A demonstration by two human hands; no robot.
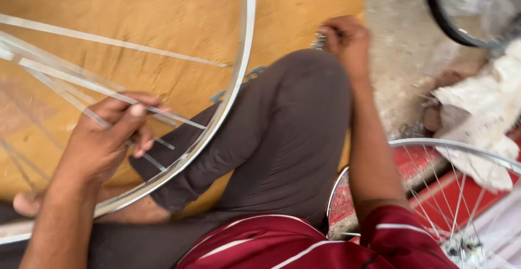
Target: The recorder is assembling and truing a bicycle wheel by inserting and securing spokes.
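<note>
Beside the raised knee, left hand [106,133] grips wheel spokes [81,84].

Even, soft daylight; no single source evident, shadows faint and diffuse. Colours warm. Whole frame smeared by motion blur. Left hand [106,133] soft-edged, spokes [108,43] streaked into pale double lines. Right hand [344,38] blurred, whatever it pinches unreadable. Mild sheen along silver rim [239,79]. White cloth [480,114] at right near overexposed, detail washed. Second wheel [445,187] in the lower corner equally soft.
</note>
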